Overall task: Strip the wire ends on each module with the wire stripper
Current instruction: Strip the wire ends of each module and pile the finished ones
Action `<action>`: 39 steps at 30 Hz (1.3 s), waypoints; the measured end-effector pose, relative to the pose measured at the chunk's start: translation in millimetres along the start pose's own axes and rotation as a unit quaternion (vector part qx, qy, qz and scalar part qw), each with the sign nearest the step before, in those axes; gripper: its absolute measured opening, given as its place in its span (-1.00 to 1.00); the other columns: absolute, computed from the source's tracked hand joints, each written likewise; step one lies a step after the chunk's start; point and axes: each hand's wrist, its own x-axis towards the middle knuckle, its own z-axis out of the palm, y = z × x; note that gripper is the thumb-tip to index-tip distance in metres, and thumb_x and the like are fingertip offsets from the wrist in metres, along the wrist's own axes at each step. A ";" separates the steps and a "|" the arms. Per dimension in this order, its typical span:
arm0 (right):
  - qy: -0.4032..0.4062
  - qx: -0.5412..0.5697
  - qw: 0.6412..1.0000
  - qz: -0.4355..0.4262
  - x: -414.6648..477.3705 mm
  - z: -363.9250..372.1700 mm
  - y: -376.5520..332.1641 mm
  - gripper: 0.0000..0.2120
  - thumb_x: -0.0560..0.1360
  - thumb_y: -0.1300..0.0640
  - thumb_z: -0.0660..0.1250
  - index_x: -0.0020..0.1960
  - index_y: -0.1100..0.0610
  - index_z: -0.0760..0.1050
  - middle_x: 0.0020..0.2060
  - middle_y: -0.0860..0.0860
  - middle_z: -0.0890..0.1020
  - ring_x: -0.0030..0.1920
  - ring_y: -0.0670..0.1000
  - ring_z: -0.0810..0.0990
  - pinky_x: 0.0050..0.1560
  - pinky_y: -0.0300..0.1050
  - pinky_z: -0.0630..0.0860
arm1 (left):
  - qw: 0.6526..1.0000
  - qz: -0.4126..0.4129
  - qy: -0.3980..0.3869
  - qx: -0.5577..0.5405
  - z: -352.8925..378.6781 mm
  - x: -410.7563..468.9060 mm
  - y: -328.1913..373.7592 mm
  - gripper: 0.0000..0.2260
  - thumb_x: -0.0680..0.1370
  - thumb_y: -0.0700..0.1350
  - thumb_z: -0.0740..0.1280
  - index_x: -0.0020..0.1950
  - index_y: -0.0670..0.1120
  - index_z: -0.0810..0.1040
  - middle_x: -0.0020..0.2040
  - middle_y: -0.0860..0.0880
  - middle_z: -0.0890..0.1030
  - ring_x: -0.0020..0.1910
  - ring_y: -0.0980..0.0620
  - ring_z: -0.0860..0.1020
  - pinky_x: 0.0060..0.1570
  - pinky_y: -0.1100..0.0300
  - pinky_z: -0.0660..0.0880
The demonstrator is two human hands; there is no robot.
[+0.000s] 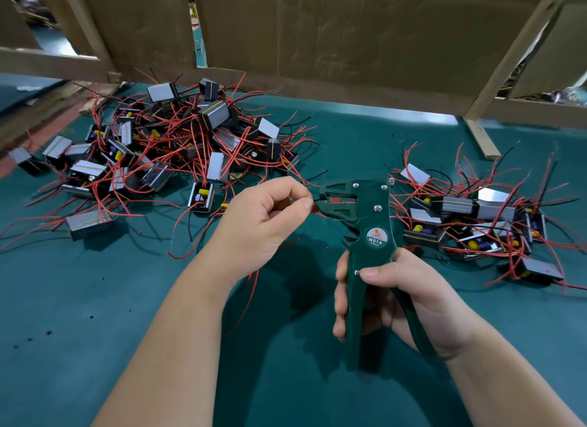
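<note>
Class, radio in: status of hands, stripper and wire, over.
Left hand pinches wire at wire stripper mouth. Right hand grips its handles. Module piles lie aside.

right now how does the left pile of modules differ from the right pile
The left pile holds far more modules and is heaped; the right pile is smaller and flatter. The left pile reaches back to the cardboard wall; the right pile stops short of it. Both are boxy modules trailing red and black wires.
</note>
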 end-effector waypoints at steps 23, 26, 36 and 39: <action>0.116 0.170 0.978 -0.021 8.2 2.1 -2.8 -0.61 0.22 0.05 0.25 -0.05 0.28 0.51 -0.28 0.26 0.56 -0.29 0.25 0.60 -0.20 0.20 0.60 | 0.990 -0.083 0.092 -0.069 0.1 6.1 -6.3 -0.85 0.56 -0.18 0.33 -0.21 -0.05 0.57 -0.47 0.13 0.49 -0.50 0.26 0.38 -0.43 0.50 0.30; 0.056 0.165 0.984 0.024 7.0 7.7 1.9 -0.61 0.19 0.07 0.33 -0.07 0.29 0.54 -0.27 0.27 0.56 -0.29 0.27 0.59 -0.20 0.21 0.60 | 0.986 -0.088 0.104 -0.095 2.0 6.1 -7.3 -0.85 0.53 -0.17 0.38 -0.25 -0.02 0.60 -0.46 0.13 0.49 -0.46 0.24 0.39 -0.40 0.47 0.34; -0.050 0.120 0.992 -0.005 4.1 15.7 5.4 -0.54 0.19 0.03 0.53 -0.02 0.25 0.55 -0.24 0.29 0.56 -0.25 0.28 0.59 -0.14 0.21 0.56 | 0.980 -0.084 0.117 -0.134 5.8 3.9 3.9 -0.86 0.48 -0.24 0.41 -0.25 -0.06 0.62 -0.49 0.13 0.48 -0.49 0.22 0.36 -0.45 0.45 0.35; -0.043 0.113 0.993 -0.012 5.0 16.6 5.1 -0.53 0.18 0.03 0.54 -0.03 0.25 0.54 -0.25 0.30 0.56 -0.26 0.27 0.59 -0.15 0.20 0.56 | 0.979 -0.089 0.109 -0.150 8.3 3.8 6.6 -0.88 0.48 -0.23 0.41 -0.25 -0.07 0.62 -0.49 0.11 0.46 -0.49 0.19 0.35 -0.46 0.43 0.33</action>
